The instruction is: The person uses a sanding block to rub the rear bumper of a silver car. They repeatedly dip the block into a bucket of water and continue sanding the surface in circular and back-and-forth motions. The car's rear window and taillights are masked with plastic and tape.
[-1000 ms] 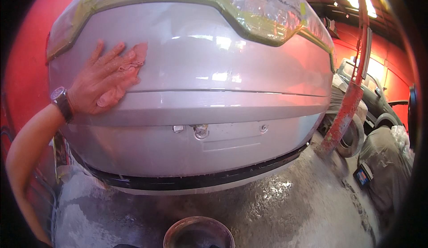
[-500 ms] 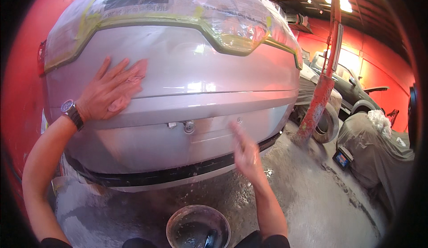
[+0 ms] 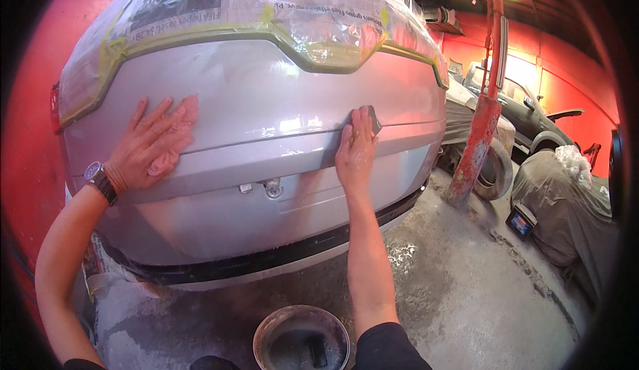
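My left hand, with a watch on its wrist, presses a wet-looking pink cloth against the left side of a grey car tailgate. Its fingers are spread over the cloth, which shows past the fingertips and below the palm. Farther right, my right hand is closed on a dark sanding sheet or pad, held to the tailgate by the crease line. The sheet's exact kind is partly hidden by the fingers. Yellow-green masking tape edges the panel, with newspaper and plastic covering the window above.
A round basin with water and a dark object in it stands on the wet floor below. To the right are a red post, a tyre, a car battery and a draped cover. A dark vehicle stands behind.
My right hand has risen from in front of the lower tailgate to its crease line and now touches the panel. The left hand stays on the cloth; the view has shifted slightly.
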The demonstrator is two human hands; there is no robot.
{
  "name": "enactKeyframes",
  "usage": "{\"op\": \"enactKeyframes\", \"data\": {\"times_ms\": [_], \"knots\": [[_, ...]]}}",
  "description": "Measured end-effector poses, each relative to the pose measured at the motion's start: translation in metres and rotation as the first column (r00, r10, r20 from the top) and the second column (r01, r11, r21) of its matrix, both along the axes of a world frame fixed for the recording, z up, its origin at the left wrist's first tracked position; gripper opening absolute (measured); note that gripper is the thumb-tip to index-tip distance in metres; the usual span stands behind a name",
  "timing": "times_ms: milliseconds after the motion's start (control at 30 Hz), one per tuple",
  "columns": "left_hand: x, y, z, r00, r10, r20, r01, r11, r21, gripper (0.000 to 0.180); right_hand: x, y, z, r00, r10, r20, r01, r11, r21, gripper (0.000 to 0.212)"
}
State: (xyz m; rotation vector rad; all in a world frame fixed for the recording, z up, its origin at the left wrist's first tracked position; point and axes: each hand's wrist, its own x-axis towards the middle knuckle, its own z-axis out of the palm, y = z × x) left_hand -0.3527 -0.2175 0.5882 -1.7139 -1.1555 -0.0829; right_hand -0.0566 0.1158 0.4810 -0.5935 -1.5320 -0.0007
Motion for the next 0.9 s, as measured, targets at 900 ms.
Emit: {"op": "enactKeyframes", "data": {"times_ms": [900], "knots": [[-0.007,-0.001,-0.004,0.996,0.089,-0.011,-0.089,0.996,-0.009,0.051,-0.030,-0.035,-0.033,0.982,-0.036,0.186,0.005,0.987,0.162,0.071]]}}
